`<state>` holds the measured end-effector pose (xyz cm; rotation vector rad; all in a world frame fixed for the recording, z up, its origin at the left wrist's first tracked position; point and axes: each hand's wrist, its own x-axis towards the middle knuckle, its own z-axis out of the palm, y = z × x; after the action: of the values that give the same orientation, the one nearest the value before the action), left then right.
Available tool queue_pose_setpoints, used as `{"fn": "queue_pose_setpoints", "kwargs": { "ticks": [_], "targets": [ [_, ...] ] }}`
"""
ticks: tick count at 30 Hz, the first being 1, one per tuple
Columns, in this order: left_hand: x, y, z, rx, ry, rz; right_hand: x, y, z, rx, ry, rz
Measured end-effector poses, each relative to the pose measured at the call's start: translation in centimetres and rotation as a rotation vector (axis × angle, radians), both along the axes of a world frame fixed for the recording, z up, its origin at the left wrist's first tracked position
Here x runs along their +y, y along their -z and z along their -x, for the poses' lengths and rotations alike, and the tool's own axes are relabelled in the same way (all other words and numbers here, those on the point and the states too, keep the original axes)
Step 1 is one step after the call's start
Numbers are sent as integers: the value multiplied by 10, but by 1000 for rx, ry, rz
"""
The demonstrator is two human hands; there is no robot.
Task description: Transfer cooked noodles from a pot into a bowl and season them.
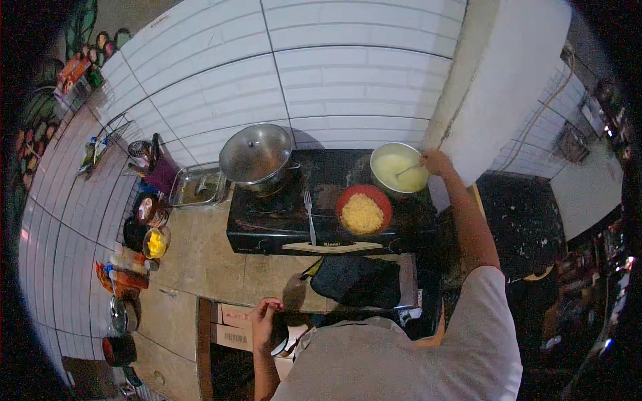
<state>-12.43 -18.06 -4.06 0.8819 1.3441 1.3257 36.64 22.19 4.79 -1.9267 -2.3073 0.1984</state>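
At the right side of the stove, my right hand (435, 161) is closed around the handle of a metal spoon (407, 169). The spoon's lower end dips into creamy pale-yellow liquid in a metal pot (372, 168). Just in front of that pot sits a red bowl (346, 193) heaped with shredded cheese or a similar pale-yellow food (362, 214). My left hand (266, 313) hangs beside the counter's front edge, fingers loosely bent, with nothing visible in it. A fork (309, 213) lies across the middle of the black two-burner Rinnai stove (326, 193).
A large lidded pot (257, 154) occupies the left burner. Left of it stand a glass dish (198, 185), a purple utensil holder (163, 170) and a bowl of yellow pieces (156, 243). Dark cloth (356, 282) lies before the stove. A white pillar (481, 100) rises close by my right arm.
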Motion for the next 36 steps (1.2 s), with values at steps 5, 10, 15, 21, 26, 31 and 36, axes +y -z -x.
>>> {"fn": "queue_pose_setpoints", "kwargs": {
  "ticks": [5, 10, 15, 21, 26, 31, 36],
  "targets": [
    [28, -36, -33, 106, 365, 63, 31, 49, -19, -34, -285, -64],
    [82, -114, -124, -38, 852, 56, 5, -10, 11, 399, -74, 87],
    [152, -148, -233, 12, 943, -252, -9, -33, -24, 442, 23, 66],
    [211, -95, -288, 642, 1064, -646, -23, -52, -31, 374, -206, -167],
    [193, -106, -303, 604, 769, -575, -29, -60, -18, 257, -64, -73],
    [196, -104, -304, 209, 826, -201, -39, -81, 5, 490, -49, 45],
    [200, -105, -305, 203, 731, -297, -37, -87, 11, 457, -244, -50]
  ]
}}
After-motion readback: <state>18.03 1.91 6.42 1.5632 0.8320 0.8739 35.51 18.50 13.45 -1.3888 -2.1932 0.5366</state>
